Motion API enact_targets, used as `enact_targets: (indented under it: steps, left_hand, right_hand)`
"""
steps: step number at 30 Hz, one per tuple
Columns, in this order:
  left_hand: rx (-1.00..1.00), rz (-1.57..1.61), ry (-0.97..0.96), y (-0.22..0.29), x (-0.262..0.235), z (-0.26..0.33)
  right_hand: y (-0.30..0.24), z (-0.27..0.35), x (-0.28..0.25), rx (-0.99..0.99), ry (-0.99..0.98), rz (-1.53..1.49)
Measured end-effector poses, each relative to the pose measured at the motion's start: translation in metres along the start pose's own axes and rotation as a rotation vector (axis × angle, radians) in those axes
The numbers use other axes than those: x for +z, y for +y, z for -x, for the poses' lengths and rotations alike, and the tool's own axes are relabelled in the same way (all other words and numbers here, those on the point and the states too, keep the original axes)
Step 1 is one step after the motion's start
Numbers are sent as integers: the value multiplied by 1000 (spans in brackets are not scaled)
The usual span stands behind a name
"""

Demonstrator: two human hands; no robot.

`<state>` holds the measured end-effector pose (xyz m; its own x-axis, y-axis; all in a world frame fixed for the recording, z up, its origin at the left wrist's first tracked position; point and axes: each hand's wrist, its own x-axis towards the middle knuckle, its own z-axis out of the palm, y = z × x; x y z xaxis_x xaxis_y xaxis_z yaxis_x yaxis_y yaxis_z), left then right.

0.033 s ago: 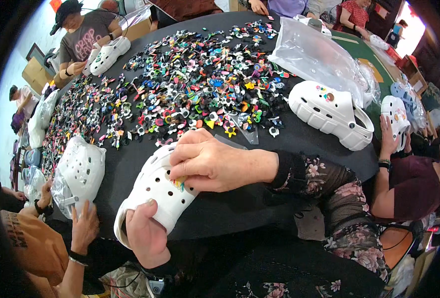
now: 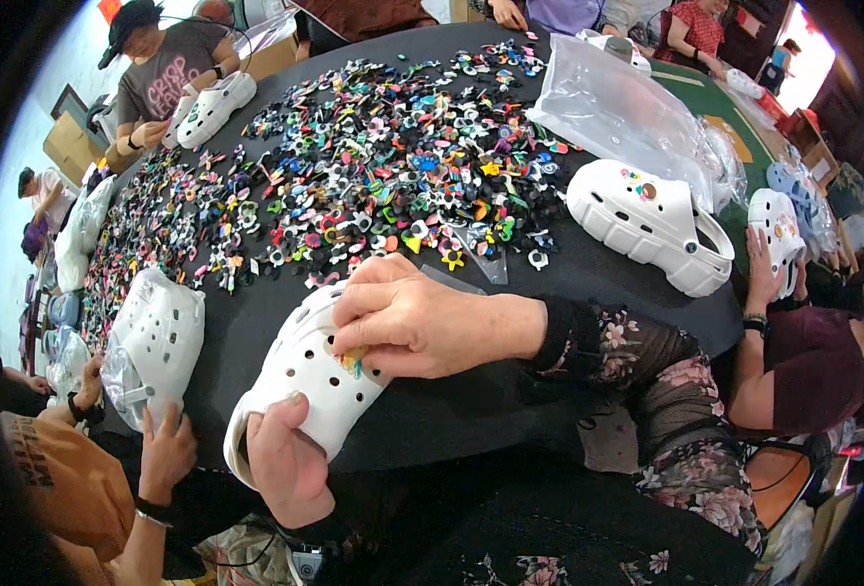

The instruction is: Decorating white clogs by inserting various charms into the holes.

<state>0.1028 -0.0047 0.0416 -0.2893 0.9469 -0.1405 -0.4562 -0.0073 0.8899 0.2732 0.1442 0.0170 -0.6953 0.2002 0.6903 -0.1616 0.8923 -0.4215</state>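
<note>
A white clog with round holes is tilted in front of me, above the black tabletop. My left hand grips it by the opening at the heel end, thumb on the upper. Over the toe part, my right hand has its fingers pinched on a small, colourful shoe charm at the holes. Most of that charm is hidden by the fingers, so I cannot tell whether it sits in a hole. Beyond my hands lies a wide heap of loose shoe charms.
Right of the heap stands another white clog with charms on it, beside a clear plastic bag. At left a co-worker's hand touches a plastic-wrapped white clog. Another co-worker's hand holds a clog at far right.
The co-worker's hand at left and the wrapped clog have shifted very slightly. My own hands and clog look the same.
</note>
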Motion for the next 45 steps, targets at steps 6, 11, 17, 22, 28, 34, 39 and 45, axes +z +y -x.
enact_targets:
  steps: [6,11,17,22,28,34,39,45]
  left_hand:
    - [24,3,39,3,0,2]
    - [-11,26,35,1,-4,1]
    - [-78,136,46,-6,-12,-4]
    - [-78,194,22,-6,-21,-16]
    - [-84,248,86,-3,-20,-25]
    - [-188,307,39,1,-19,-24]
    - [-342,358,-206,-19,-90,-66]
    - [-898,738,-532,0,-235,-96]
  right_hand:
    - [1,-5,2,-13,15,-48]
    - [4,-7,6,-31,4,-21]
    - [4,-9,2,8,-44,10]
    - [30,-13,-43,102,146,103]
    - [28,-6,-144,492,321,137]
    - [40,44,-165,575,38,290]
    - [76,96,-98,479,-144,578]
    - [51,102,-87,440,-320,907]
